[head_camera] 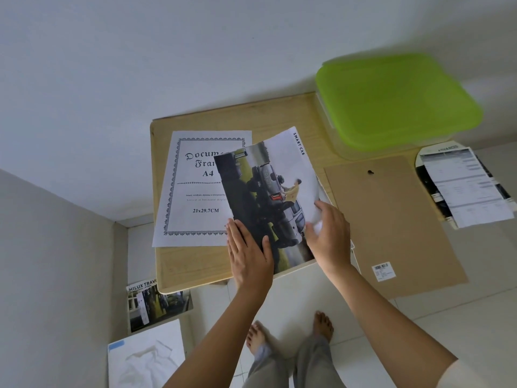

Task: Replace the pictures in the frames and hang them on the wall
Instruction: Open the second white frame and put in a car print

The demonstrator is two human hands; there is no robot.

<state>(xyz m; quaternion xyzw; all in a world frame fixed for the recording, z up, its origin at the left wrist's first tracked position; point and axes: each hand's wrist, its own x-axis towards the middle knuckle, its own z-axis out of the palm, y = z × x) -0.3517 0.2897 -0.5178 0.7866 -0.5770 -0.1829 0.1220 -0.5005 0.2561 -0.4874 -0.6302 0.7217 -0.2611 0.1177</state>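
"Gripping what, just now?"

"I'm pinching the right edge of the car picture [265, 197] with my right hand [330, 233] — the fingers are curling over the paper, and a bit of white sheet is showing between them. My left hand [249, 256] is lying on the picture's lower left edge, with the fingers straight and pressed together and the thumb resting on the print."

"And where is the picture sitting?"

"It's lying tilted over the wooden table [251, 116] at the centre of the frame, and it's covering the right side of the A4 insert sheet [193, 186]. I cannot tell whether it's lying fully flat. The brown backing board [391, 219] is lying just right of my right hand, and a green-lidded container [397, 102] is standing at the upper right. Brochure pages [464, 186] are lying at the far right — and another brochure [156, 303] is poking out from under the table at the lower left."
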